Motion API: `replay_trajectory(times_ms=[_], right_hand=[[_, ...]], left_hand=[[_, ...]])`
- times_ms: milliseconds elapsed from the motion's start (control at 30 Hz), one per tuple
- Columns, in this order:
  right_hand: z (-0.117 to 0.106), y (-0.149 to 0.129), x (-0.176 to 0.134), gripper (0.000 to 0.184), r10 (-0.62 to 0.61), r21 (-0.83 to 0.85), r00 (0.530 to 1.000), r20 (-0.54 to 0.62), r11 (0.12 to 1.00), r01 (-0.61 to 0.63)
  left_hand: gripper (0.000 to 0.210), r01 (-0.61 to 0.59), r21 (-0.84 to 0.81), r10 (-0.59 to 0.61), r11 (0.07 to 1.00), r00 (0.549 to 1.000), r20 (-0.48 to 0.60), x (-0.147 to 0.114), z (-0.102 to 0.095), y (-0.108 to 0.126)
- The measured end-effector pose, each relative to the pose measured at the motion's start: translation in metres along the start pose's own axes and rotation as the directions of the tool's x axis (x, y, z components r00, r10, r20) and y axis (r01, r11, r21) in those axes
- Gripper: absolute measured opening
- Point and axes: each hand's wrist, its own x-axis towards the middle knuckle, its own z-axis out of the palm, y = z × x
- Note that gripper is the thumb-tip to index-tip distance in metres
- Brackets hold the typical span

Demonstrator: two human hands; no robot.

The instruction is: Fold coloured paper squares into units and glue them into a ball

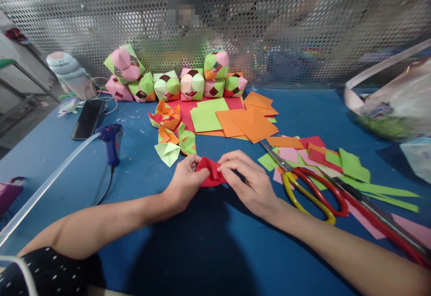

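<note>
I've got both hands mid-frame on one folded piece of red paper (211, 177). Left hand (182, 183): thumb and fingers clamped on the paper's left side. Right hand (252, 183): fingertips together, pinching its right edge. I can't tell whether the paper touches the blue surface (191, 251).

Just beyond the hands I see folded pieces (168, 153) in green and orange. Behind those, upper center: green sheets (209, 114) and orange sheets (257, 125), partly over red paper underneath. Row of paper balls (166, 89) along the back, some stacked, in front of a perforated metal panel (269, 40).

Left of frame: blue glue gun (111, 145) with a clear stick (50, 186) running to the lower left; phone (88, 120) behind it, bottle (69, 76) upper left.

Right of frame: scissors (285, 165), one yellow handle, one red, lying partly over paper scraps (355, 165). Plastic bag (404, 89) upper right. Long red-and-black tool (373, 215) lower right, too blurred to name.
</note>
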Motion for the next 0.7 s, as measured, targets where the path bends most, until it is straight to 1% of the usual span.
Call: replay_trajectory(times_ms=[67,133,200,267,333,433,700], right_hand=[[0.0,-0.0002,-0.0009,0.009,0.101,0.033,0.995,-0.023,0.994,-0.1],[0.0009,0.0007,-0.001,0.002,0.217,0.078,0.976,-0.033,0.974,-0.214],[0.0017,0.0019,-0.0003,0.009,0.31,0.114,0.951,0.006,0.944,-0.308],[0.0017,0.0028,0.0014,0.013,0.356,0.122,0.932,0.067,0.924,-0.361],[0.0012,0.0033,0.0032,0.013,0.361,0.113,0.926,0.11,0.921,-0.372],[0.0004,0.0039,0.0049,0.011,0.353,0.101,0.926,0.13,0.925,-0.367],[0.001,0.0056,0.0036,0.007,0.374,0.049,0.924,0.08,0.924,-0.378]], left_hand=[[0.011,-0.03,0.031,0.03,0.999,1.0,-0.005,0.0008,-0.0008,-0.001],[0.011,-0.052,0.049,0.052,0.997,0.999,0.003,0.0014,-0.0014,-0.002],[0.01,-0.064,0.059,0.064,0.996,0.998,0.013,0.0016,-0.0016,-0.0024],[0.011,-0.062,0.057,0.061,0.996,0.998,0.018,0.0014,-0.0015,-0.002],[0.011,-0.053,0.054,0.052,0.997,0.998,0.018,0.001,-0.0012,-0.0012],[0.013,-0.043,0.054,0.042,0.998,0.999,0.019,0.0009,-0.001,-0.0003],[0.011,-0.052,0.088,0.049,0.995,0.998,0.029,0.0024,-0.0014,-0.0025]])
